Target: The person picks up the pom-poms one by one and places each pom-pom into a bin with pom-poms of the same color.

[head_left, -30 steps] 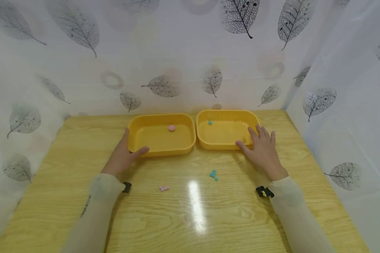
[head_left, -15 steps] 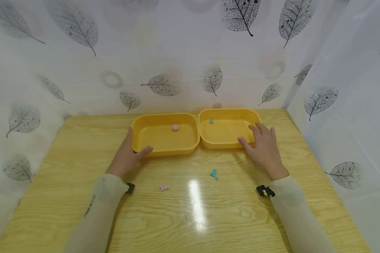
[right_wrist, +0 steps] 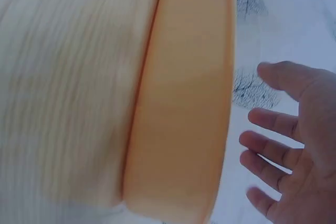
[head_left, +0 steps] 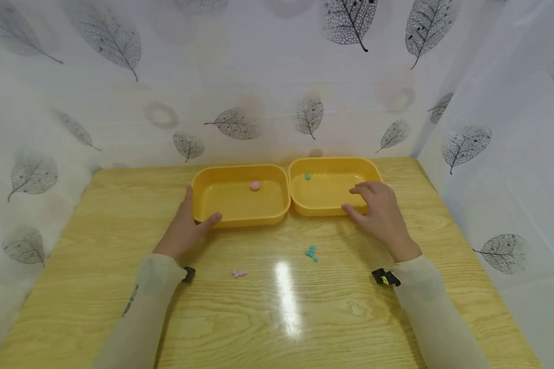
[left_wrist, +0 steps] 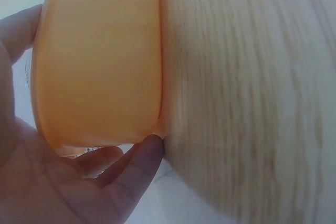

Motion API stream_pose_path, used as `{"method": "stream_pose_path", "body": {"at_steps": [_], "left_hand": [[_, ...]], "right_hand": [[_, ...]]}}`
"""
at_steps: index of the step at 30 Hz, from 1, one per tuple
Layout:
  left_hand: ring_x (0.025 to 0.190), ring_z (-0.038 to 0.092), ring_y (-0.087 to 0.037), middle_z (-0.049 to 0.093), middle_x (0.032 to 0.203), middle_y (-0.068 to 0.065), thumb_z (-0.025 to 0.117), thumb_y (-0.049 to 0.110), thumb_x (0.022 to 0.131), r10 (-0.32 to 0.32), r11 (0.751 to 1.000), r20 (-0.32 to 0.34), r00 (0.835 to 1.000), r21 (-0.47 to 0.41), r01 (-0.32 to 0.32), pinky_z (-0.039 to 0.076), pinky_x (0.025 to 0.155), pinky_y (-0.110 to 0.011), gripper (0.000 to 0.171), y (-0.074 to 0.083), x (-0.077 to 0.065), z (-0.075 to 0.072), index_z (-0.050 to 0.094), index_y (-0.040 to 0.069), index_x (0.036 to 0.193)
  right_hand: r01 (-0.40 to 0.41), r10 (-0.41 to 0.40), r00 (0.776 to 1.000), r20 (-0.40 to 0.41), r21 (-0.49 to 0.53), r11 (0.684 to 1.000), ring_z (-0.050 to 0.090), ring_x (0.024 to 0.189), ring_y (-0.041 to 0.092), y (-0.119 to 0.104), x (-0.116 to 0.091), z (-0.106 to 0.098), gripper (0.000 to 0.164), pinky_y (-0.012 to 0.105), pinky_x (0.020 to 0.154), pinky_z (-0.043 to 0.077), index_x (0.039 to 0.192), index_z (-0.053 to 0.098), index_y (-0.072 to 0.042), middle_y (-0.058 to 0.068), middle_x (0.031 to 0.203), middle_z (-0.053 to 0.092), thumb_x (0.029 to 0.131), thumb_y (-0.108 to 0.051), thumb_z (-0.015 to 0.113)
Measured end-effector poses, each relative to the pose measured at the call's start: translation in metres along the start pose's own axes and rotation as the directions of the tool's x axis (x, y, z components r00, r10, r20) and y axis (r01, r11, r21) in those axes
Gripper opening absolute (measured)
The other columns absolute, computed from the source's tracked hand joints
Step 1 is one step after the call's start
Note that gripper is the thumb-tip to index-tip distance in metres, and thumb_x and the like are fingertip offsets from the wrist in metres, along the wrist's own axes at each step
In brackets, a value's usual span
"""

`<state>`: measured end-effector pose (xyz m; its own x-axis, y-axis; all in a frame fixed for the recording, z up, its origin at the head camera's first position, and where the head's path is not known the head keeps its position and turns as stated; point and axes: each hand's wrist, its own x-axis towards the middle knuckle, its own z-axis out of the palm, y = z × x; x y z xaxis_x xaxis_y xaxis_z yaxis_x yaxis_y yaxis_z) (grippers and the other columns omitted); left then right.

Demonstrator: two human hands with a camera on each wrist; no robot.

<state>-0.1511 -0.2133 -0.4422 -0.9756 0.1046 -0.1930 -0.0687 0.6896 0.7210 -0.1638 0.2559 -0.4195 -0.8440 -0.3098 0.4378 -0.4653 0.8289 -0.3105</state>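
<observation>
Trays, 2 in number: left yellow tray and right yellow tray, end to end on wooden surface.
Left hand grips the left yellow tray at its near outer corner, thumb on the near rim, fingers round the end. Right hand has digits apart, holding nothing, above the outer end of the right yellow tray. Pink ball sits in the left tray; blue piece in the right. Pink cluster and blue cluster lie nearer the person.
</observation>
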Motion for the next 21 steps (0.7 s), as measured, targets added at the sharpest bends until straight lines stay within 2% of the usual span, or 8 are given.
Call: {"method": "stream_pose_path", "body": {"at_steps": [2, 4, 8, 11, 15, 18, 21], "left_hand": [[0.158, 0.0, -0.042, -0.015, 0.171, -0.012, 0.058, 0.069, 0.096, 0.006, 1.0, 0.004, 1.0, 0.002, -0.006, 0.01, 0.123, -0.066, 0.115, 0.0, 0.001, 0.0, -0.028, 0.025, 0.159], [0.158, -0.002, -0.042, -0.016, 0.171, -0.011, 0.058, 0.068, 0.096, 0.008, 1.0, 0.01, 1.0, -0.001, -0.008, 0.009, 0.123, -0.066, 0.115, -0.001, 0.001, -0.001, -0.028, 0.025, 0.159], [0.158, -0.004, -0.04, -0.018, 0.171, -0.008, 0.059, 0.068, 0.095, 0.018, 1.0, 0.014, 1.0, -0.016, -0.018, 0.007, 0.123, -0.066, 0.116, -0.003, 0.002, -0.003, -0.028, 0.025, 0.159], [0.158, -0.005, -0.04, -0.019, 0.17, -0.006, 0.06, 0.068, 0.095, 0.027, 0.999, 0.014, 1.0, -0.024, -0.027, 0.007, 0.123, -0.066, 0.117, -0.004, 0.003, -0.004, -0.027, 0.025, 0.16], [0.158, -0.004, -0.04, -0.019, 0.17, -0.005, 0.061, 0.068, 0.094, 0.028, 0.999, 0.01, 1.0, -0.029, -0.027, 0.007, 0.123, -0.066, 0.117, -0.003, 0.003, -0.003, -0.027, 0.027, 0.159], [0.158, -0.004, -0.04, -0.018, 0.171, -0.005, 0.061, 0.067, 0.095, 0.021, 0.999, 0.014, 1.0, -0.034, -0.021, 0.008, 0.123, -0.066, 0.117, -0.004, 0.002, -0.002, -0.026, 0.027, 0.16], [0.158, -0.003, -0.04, -0.017, 0.171, -0.007, 0.061, 0.068, 0.094, 0.015, 0.999, 0.014, 1.0, -0.033, -0.015, 0.008, 0.123, -0.066, 0.118, -0.001, 0.002, -0.004, -0.025, 0.025, 0.161]], "right_hand": [[0.03, -0.031, 0.999, 0.014, 0.007, 1.0, 0.062, 0.107, 0.04, -0.008, 0.004, -0.001, 0.035, 0.059, 0.099, 0.047, 0.114, 0.071, 0.002, 0.019, 0.115, 0.069, 0.09, -0.021, 0.08], [0.047, -0.048, 0.998, 0.049, 0.021, 0.999, 0.065, 0.097, 0.035, -0.021, 0.009, -0.001, 0.029, 0.052, 0.087, 0.053, 0.112, 0.073, 0.0, 0.015, 0.108, 0.072, 0.091, -0.019, 0.08], [0.09, -0.099, 0.986, 0.138, 0.067, 0.994, 0.067, 0.086, 0.025, -0.059, 0.02, 0.003, 0.016, 0.042, 0.077, 0.057, 0.104, 0.076, -0.005, 0.007, 0.098, 0.073, 0.093, -0.017, 0.078], [0.145, -0.165, 0.963, 0.211, 0.107, 0.984, 0.067, 0.084, 0.019, -0.093, 0.026, 0.015, 0.01, 0.035, 0.072, 0.057, 0.099, 0.076, -0.011, 0.001, 0.093, 0.072, 0.094, -0.019, 0.078], [0.2, -0.229, 0.904, 0.361, 0.118, 0.973, 0.067, 0.085, 0.013, -0.132, 0.028, 0.037, 0.013, 0.03, 0.071, 0.056, 0.103, 0.076, -0.016, -0.004, 0.095, 0.071, 0.095, -0.025, 0.078], [0.239, -0.274, 0.838, 0.472, 0.134, 0.962, 0.066, 0.086, 0.01, -0.154, 0.028, 0.051, 0.013, 0.029, 0.073, 0.056, 0.103, 0.075, -0.017, -0.006, 0.097, 0.071, 0.095, -0.027, 0.077], [0.252, -0.308, 0.787, 0.534, 0.178, 0.951, 0.059, 0.078, 0.007, -0.171, 0.029, 0.062, 0.005, 0.025, 0.069, 0.05, 0.092, 0.07, -0.02, -0.009, 0.086, 0.065, 0.095, -0.021, 0.074]]}}
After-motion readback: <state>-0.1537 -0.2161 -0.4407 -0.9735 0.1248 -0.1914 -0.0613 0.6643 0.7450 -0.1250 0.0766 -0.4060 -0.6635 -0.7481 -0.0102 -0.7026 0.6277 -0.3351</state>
